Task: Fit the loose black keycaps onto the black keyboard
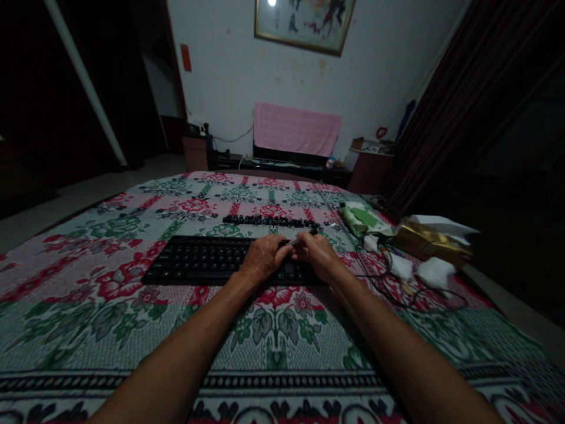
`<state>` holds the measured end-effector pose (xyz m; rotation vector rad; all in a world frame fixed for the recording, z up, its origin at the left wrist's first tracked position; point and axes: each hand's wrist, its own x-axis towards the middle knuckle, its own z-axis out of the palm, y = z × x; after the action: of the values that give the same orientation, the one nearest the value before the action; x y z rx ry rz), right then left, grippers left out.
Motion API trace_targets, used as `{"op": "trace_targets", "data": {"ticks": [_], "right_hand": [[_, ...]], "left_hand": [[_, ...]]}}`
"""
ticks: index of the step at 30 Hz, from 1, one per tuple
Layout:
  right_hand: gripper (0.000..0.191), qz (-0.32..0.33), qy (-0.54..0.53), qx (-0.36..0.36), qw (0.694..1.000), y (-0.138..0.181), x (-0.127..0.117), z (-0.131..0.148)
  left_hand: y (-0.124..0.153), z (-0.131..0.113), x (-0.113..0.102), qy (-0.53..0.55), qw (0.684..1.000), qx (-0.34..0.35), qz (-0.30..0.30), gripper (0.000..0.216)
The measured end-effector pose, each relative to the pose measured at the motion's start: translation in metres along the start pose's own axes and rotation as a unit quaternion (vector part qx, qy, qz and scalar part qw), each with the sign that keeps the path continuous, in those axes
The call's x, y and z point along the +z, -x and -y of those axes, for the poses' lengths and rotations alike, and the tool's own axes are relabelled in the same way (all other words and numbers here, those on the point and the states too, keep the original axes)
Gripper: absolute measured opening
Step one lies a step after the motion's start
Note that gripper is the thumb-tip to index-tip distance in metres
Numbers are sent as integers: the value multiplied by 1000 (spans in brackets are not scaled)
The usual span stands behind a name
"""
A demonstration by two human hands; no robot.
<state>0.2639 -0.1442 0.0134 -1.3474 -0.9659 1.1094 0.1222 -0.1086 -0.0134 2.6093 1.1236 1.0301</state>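
The black keyboard (198, 259) lies flat on the bed (132, 330), keys up, with its long axis running left to right. I judge it light, stiff plastic, best gripped at the short ends. My left hand (263, 258) curls over its right part; I can't tell its grip. My right hand (318, 254) pinches a thin tool (296, 239).

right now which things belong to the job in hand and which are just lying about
In hand: black keyboard, row of loose keycaps, thin tool in the right hand, left hand on the keys.
Lying about: green packet, gold box, white wads, black cable.
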Motion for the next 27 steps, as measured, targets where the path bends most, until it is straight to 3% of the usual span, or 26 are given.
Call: {"op": "trace_targets", "data": {"ticks": [6, 8, 13, 15, 19, 24, 27], "right_hand": [[16, -63, -57, -72, 994, -4, -5, 4], [12, -78, -15, -80, 994, -4, -9, 6], [20, 30, 195, -44, 979, 6, -12, 9], [22, 66, 216, -50, 973, 10, -11, 10], [21, 76, 236, -73, 966, 12, -9, 9], [25, 54, 307, -137, 940, -3, -16, -1], [27, -29, 329, -170, 928, -30, -39, -5]], "left_hand": [[0, 3, -1, -17, 1000, -7, 20, 22], [0, 2, -1, -8, 1000, 0, 10, 18], [-1, 1, -3, 20, 999, 40, -8, 12], [0, 1, -2, 25, 999, 47, -7, 12], [1, 3, 0, 33, 998, 62, -1, 12], [2, 5, 0, 36, 996, 81, -3, 27], [3, 9, -1, -8, 999, 49, 3, 40]]}}
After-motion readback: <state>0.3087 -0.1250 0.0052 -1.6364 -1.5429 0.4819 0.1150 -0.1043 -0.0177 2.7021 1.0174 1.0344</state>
